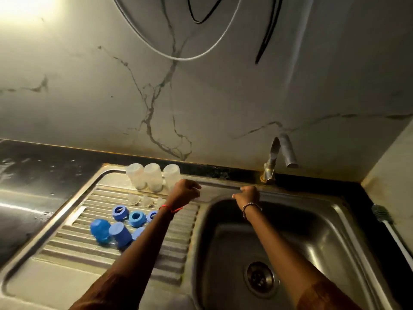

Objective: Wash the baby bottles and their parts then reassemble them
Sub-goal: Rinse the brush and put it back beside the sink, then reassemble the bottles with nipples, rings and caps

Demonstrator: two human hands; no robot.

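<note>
Three clear baby bottles (153,176) stand upside down in a row at the back of the steel drainboard (73,242). In front of them lie three clear teats (146,200), then three blue screw rings (136,218), then blue caps (118,233), one partly hidden by my left forearm. My left hand (186,191) is closed in a fist just right of the bottles, over the drainboard's back edge. My right hand (248,195) is also closed, at the back rim of the sink basin (324,231). Neither hand visibly holds anything.
A steel tap (280,157) rises from the back ledge, right of my right hand; no water runs from it. The basin's drain (260,277) is bare. A brush with a white handle (388,227) lies on the right rim. Dark wet counter (33,175) lies to the left.
</note>
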